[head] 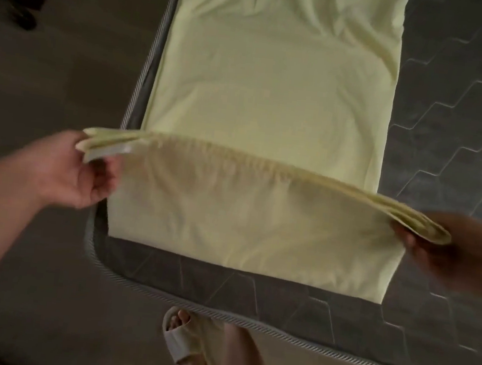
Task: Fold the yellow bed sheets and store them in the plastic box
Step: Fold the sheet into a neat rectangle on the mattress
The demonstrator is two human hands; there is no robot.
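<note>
While the long pale yellow cotton bed sheet [276, 96] lies as a narrow strip along the dark grey quilted mattress [456, 123], its near end is lifted from the mattress and stretched between the two hands. This strip already looks several layers thick, as the stacked edges at both gripped corners show, so I judge that the lengthwise folds are done. The left hand [85, 170] pinches the layered corner on the left side between thumb and curled fingers, and the right hand [448, 251], which is dark and a little blurred, holds the opposite corner in the same way, with fingers under the cloth. Both hands are well apart, and the raised edge between them is almost tight, only a little sagging in the middle. Below this edge the sheet hangs down and its lowest part rests on the mattress near the striped grey piping [248, 321] of the mattress border.

What is left, as far as I can judge: the strip must be folded across its length, probably by carrying the held end toward the far end, then again until it is a small packet. The far part of the sheet has wrinkles. The plastic box is not in view, so the storing is not begun. A foot in a beige slipper [185, 344] stands on the grey floor [66, 72] just beside the mattress.
</note>
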